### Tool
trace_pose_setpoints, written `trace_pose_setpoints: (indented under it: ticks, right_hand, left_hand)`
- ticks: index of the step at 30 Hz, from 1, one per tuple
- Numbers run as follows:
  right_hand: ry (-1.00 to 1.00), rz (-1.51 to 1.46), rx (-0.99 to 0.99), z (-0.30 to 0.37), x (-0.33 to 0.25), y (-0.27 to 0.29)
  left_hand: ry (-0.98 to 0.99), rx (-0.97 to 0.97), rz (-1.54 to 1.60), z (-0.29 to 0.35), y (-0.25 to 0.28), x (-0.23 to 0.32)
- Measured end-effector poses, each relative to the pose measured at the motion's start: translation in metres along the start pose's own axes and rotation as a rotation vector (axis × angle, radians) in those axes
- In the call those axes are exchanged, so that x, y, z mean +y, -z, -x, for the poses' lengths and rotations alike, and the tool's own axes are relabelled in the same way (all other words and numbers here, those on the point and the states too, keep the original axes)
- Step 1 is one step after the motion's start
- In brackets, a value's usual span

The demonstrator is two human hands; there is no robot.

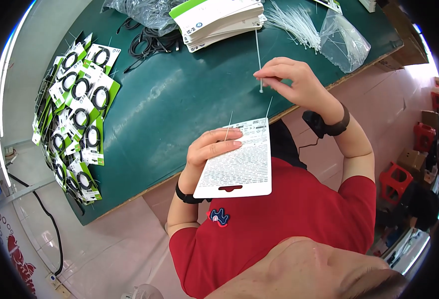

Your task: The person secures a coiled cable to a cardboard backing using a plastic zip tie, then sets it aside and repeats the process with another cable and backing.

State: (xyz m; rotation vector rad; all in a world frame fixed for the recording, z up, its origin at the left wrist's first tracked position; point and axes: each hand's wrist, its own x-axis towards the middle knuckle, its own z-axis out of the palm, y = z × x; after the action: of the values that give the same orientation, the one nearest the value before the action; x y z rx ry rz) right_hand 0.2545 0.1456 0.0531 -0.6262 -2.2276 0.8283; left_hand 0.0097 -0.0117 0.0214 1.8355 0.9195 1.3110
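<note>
My left hand (210, 148) grips a white packaging card (239, 169), its fingers over the printed face and the hang slot at the lower end. Two thin cable ties stick up through the upper part of this card. To the right and farther off, my right hand (294, 82) pinches a clear white cable tie (259, 60) near its head between thumb and fingers. The strip stands nearly upright, its far end by the stack of cards (224, 22). It is apart from the card in my left hand. What lies under that card is hidden.
Finished cards with coiled black cables (81, 88) are heaped at the table's left. Loose black cables (152, 45) and a clear plastic bag (139, 12) lie at the far side. Loose cable ties (297, 25) and a bag of ties (346, 42) are at far right of the green table (149, 129).
</note>
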Motion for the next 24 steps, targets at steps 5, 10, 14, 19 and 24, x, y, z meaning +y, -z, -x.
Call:
trace_pose_setpoints:
  ticks: [5,10,14,19,24]
  right_hand:
    - [0.206,0.399,0.075,0.005,0.009,-0.01]
    - [0.223,0.558,0.093,0.005,0.004,-0.006]
    - [0.198,0.595,0.114,0.0,-0.01,0.002]
    - [0.179,0.705,0.152,-0.005,-0.03,0.013]
    - [0.148,0.846,0.177,-0.012,-0.013,0.015]
  left_hand:
    - [-0.018,0.011,-0.145,0.004,0.001,0.006]
    - [-0.079,-0.019,-0.179,0.007,0.006,0.003]
    - [-0.084,-0.013,-0.196,0.009,0.007,0.004]
    - [-0.079,-0.006,-0.21,0.008,0.007,0.008]
    - [-0.041,0.002,-0.212,0.01,0.005,0.007]
